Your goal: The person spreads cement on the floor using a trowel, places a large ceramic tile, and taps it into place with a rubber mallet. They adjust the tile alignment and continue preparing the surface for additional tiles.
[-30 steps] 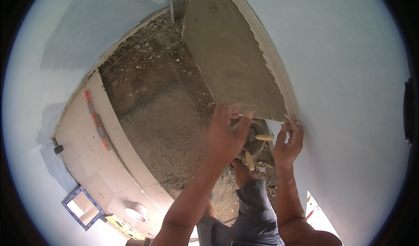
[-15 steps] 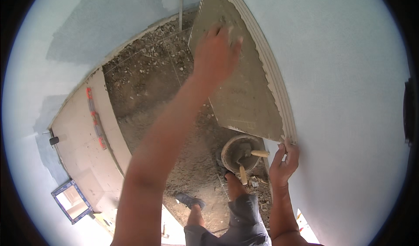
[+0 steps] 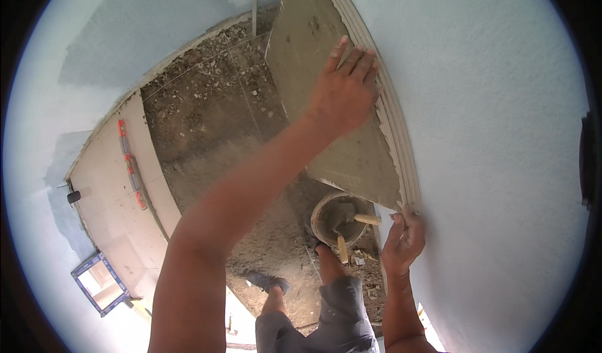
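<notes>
A large tile (image 3: 313,89), its face covered in grey-brown mortar, stands tilted beside the pale blue wall on the right. My left hand (image 3: 348,93) reaches across it, fingers stretched out over its surface close to the wall-side edge. At the near lower corner, the fingers of my right hand (image 3: 404,243) are closed on the tile's edge. Pale layered edges (image 3: 385,102) run along the wall behind the tile; whether these are further tiles I cannot tell. Below the tile stands a round bucket (image 3: 324,220) of mortar, with two wooden-handled tools (image 3: 365,219) in it.
Rough dirt floor (image 3: 194,127) with rubble lies in the middle, crossed by thin string lines (image 3: 244,86). Pale tiles (image 3: 116,196) cover the left strip, with a red and grey spirit level (image 3: 130,165) on them. A blue-framed square panel (image 3: 100,284) stands at lower left.
My left hand has moved right and slightly down across the mortar, toward the tile's wall-side edge. My right hand stays at the near corner. The whole view has shifted slightly.
</notes>
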Tool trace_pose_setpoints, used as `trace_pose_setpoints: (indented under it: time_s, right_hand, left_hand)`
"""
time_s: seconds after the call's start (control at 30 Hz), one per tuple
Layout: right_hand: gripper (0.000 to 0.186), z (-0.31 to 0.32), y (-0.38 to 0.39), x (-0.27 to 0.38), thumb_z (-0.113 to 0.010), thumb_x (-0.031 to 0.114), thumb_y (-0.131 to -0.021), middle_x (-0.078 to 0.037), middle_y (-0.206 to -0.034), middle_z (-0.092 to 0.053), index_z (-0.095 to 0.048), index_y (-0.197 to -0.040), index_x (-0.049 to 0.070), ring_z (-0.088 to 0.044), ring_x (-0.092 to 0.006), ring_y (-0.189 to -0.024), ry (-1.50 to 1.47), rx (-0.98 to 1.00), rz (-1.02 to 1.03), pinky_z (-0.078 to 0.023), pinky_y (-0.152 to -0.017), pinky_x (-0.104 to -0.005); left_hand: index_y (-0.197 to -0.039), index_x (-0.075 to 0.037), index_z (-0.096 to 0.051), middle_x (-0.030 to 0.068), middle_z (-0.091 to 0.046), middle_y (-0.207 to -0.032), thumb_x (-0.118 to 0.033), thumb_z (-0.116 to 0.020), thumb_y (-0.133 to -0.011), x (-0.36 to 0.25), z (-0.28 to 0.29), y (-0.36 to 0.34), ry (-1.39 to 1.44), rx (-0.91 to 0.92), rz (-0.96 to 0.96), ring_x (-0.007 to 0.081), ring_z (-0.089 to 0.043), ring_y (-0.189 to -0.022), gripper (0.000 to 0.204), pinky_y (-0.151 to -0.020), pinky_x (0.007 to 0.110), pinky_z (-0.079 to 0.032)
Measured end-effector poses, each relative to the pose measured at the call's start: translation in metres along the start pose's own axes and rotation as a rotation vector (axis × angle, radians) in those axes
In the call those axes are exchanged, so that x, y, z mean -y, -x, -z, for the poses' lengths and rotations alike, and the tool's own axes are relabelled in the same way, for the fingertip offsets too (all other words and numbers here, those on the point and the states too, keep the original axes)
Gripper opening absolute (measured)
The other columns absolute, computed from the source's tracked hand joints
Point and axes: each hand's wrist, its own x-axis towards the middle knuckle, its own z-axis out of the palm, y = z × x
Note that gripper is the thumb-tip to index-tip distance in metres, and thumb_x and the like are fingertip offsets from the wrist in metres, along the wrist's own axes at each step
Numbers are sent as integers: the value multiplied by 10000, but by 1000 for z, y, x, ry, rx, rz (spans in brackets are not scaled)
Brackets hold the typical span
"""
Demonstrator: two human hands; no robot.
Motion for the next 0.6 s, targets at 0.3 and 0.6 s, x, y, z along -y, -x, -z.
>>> trace_pose_setpoints:
  time_s: [0.3,0.6]
  right_hand:
    - [129,3,2,22,-618,-40,-882,-137,-822,-619,-619,-1012,-41,-598,-215,-669,-72,132,48,-482,-590,-293]
    - [244,-28,26,68,-748,54,-833,-86,-754,-632,-549,-974,39,-604,-169,-537,-305,362,36,-451,-458,-280]
  left_hand:
    - [-1153,-38,-694,117,-623,-1310,-333,-525,-975,7,18,21,-127,-54,43,252,-506,-1315,385,-1204,524,-182]
    - [-981,-16,-703,157,-645,-1115,-438,-678,-891,26,83,83,-103,-108,396,290,-602,-1133,431,-1104,496,-320]
